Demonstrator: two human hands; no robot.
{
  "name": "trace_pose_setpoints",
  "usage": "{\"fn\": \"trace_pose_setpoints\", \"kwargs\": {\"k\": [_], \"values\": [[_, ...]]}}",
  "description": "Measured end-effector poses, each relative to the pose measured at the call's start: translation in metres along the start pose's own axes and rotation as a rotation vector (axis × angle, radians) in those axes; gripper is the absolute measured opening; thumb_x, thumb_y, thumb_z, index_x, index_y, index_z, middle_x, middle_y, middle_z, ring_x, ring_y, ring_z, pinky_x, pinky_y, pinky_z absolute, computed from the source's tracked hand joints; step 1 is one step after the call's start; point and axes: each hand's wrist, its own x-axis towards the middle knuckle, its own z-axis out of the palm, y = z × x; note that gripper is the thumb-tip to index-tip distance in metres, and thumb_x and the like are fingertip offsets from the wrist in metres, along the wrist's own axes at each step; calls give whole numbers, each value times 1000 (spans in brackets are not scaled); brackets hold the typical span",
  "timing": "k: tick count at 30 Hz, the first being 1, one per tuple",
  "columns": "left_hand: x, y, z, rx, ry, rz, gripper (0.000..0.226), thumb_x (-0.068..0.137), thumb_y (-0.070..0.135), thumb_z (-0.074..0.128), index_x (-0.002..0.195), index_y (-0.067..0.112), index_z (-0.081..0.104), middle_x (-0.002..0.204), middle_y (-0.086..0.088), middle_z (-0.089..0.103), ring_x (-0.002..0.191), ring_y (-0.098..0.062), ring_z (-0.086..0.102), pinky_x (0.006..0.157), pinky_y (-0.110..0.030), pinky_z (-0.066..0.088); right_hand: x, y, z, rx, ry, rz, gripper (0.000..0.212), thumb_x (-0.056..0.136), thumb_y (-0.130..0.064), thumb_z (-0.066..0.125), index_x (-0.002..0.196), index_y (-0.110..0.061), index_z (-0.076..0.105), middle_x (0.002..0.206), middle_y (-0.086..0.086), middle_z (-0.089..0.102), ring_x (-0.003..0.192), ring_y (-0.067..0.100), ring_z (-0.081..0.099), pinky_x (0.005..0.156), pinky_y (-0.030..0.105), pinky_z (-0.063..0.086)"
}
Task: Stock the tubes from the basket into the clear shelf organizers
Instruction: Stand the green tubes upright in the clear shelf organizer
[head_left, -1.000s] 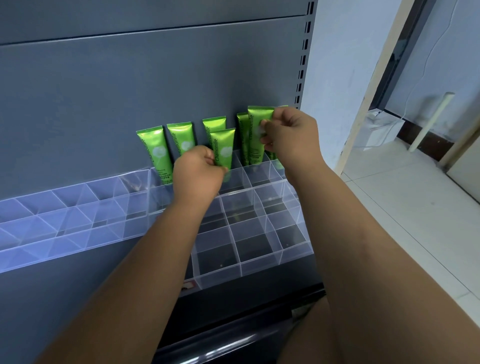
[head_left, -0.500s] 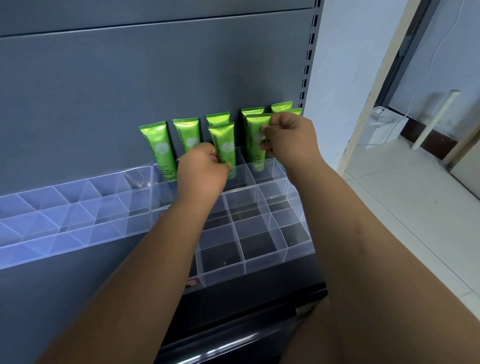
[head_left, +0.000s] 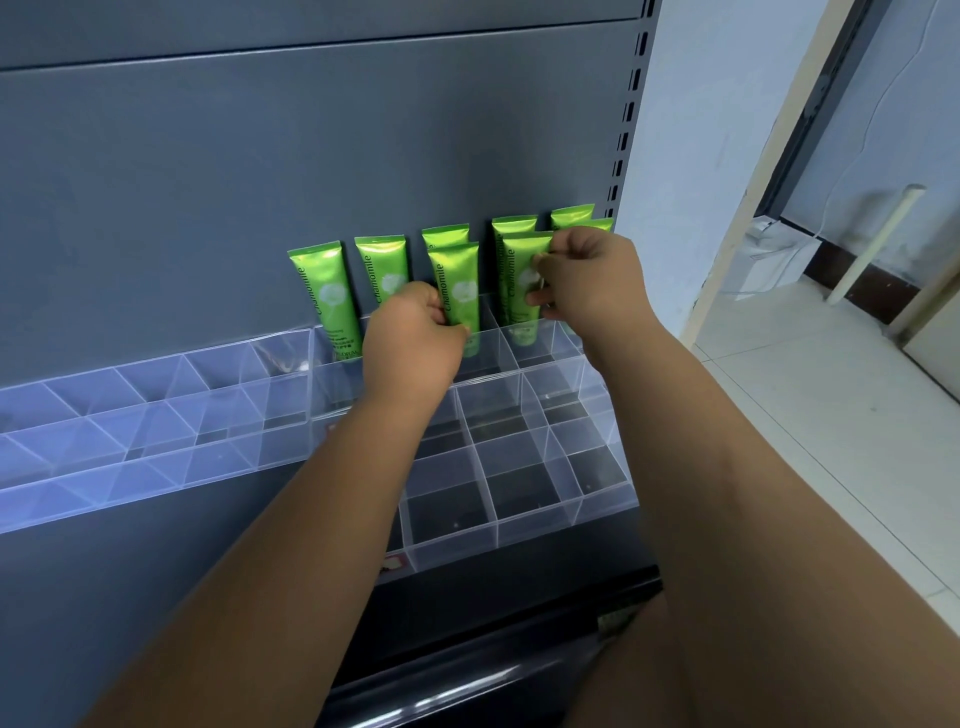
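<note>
Several green tubes stand upright in the back rows of a clear stepped organizer (head_left: 524, 525) on the grey shelf. My left hand (head_left: 410, 348) grips one green tube (head_left: 457, 291) standing in a second-row cell, in front of another tube. My right hand (head_left: 587, 286) pinches a second green tube (head_left: 522, 280) by its right edge, its lower end inside the neighbouring cell. Two more tubes (head_left: 327, 296) stand alone further left. The basket is out of view.
A second clear organizer (head_left: 130, 436) stretches along the shelf to the left, its cells holding nothing. The lower front cells of the right organizer also hold nothing. The grey back panel (head_left: 311, 156) rises behind. At right lie a tiled floor and a doorway.
Both tubes have gone down into their cells, my hands lowering with them. The camera has drifted so the shelf sits a little further right in view.
</note>
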Motion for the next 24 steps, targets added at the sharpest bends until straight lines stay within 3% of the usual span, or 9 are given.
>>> {"fn": "trace_pose_setpoints", "kwargs": {"k": [1,3,6,9,12,16,19,24], "values": [[0,0,0,-3,-1,-2,20,81,9,76,91,16,61,91,-5,71,86,-24,67,78,-42,58,-1,-1,0,-10,2,-11,12,88,-1,55,82,-10,60,80,14,69,59,26,70,61,37,58],[0,0,0,-6,-3,-4,21,81,8,76,90,18,59,91,-3,70,87,-23,67,79,-41,57,-2,-3,0,-32,14,-36,29,88,0,48,100,-16,69,83,14,74,59,27,72,66,44,62],[-1,0,0,-4,-4,-3,21,81,8,75,89,18,59,91,-4,70,86,-23,67,79,-40,57,-5,-8,0,-68,31,-77,42,85,2,42,101,-25,70,87,12,72,55,27,71,66,50,62],[0,0,1,0,-3,-2,20,82,9,75,89,17,59,91,-4,70,86,-23,67,78,-40,56,-8,-12,0,-142,64,-125,42,83,4,48,100,-27,71,84,0,68,58,23,72,64,46,62],[0,0,1,5,-5,2,23,82,10,76,88,20,57,91,-4,70,87,-23,67,77,-39,56,-10,-16,0,-247,106,-218,41,81,-1,52,106,-22,76,93,-6,73,73,22,74,74,43,60],[0,-1,1,1,-4,7,22,82,9,75,89,21,57,91,-4,70,87,-23,67,78,-39,57,-10,-20,3,-324,109,-300,37,86,-4,53,108,-23,77,105,-4,75,82,25,73,79,42,58],[1,-2,2,-8,-12,4,22,83,10,75,91,22,58,88,3,68,88,-20,67,77,-34,55,-11,-21,5,-345,95,-325,35,88,-6,54,109,-23,77,106,-2,75,83,26,73,76,44,59],[1,-3,2,-8,-10,10,22,82,10,75,92,21,59,88,3,68,87,-20,66,80,-37,57,-13,-23,6,-396,76,-358,35,88,-7,56,111,-22,77,108,-1,75,87,24,73,81,39,58]]}}
